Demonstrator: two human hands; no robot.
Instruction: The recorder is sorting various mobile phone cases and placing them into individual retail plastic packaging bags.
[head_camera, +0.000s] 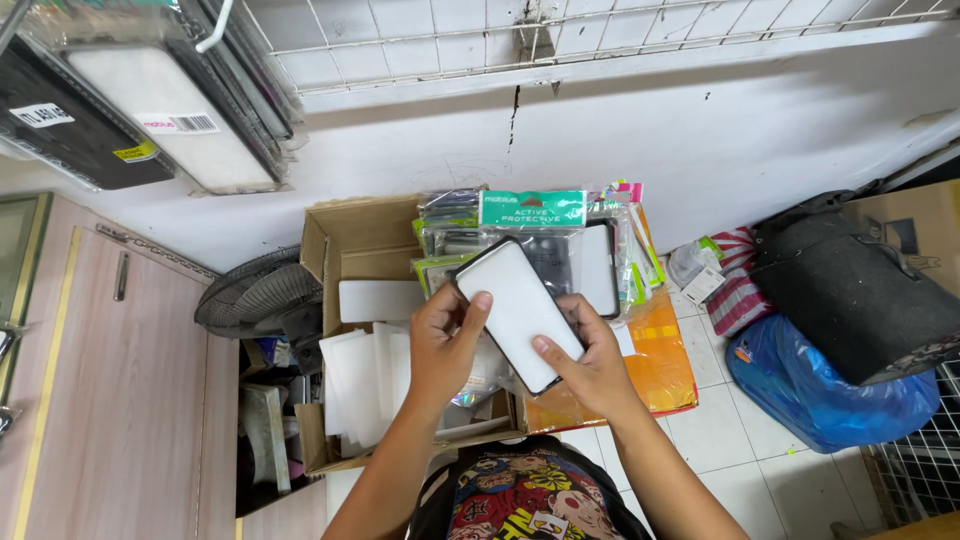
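Your left hand (440, 345) and right hand (590, 370) grip the black-rimmed white phone case (518, 310) mid-frame, long axis running upper-left to lower-right.

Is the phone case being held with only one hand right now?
No, both hands grip the phone case: the left hand at its upper edge, the right hand at its lower end.

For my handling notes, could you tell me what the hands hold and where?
Both hold a black-rimmed white phone case: left hand at its left edge, right hand at its lower right end.
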